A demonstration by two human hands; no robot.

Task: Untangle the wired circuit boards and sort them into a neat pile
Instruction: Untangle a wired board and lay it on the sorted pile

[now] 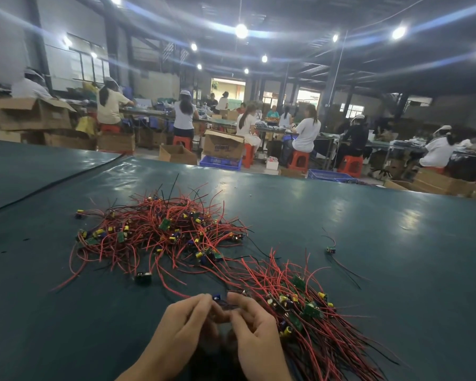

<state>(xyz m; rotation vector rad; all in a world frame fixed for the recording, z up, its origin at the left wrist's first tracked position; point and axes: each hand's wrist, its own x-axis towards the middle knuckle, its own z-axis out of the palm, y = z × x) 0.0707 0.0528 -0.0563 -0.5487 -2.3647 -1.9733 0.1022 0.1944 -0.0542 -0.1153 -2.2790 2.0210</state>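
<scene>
Red and black leads trail across the dark green worktop (368, 215). In the head view, the left hand (186, 323) and right hand (254, 325) meet at the near edge. Their fingers are curled, and both pinch one wired circuit board (221, 301) between them, its blue capacitor showing at the left fingertips.

Just right of the hands lies the sorted pile (308, 312), its wires combed toward the near right. Farther off, left of centre, sits the tangled heap (160, 232), whose nearest strands reach almost to the hands.

The risk, as I judge it, is that the held board's leads may be looped with those strands. A pull would then drag the heap along or strain a solder joint. Laid down carelessly, the board could snag and ruffle the sorted pile. A stray board (331, 250) at the far right could be forgotten.
</scene>
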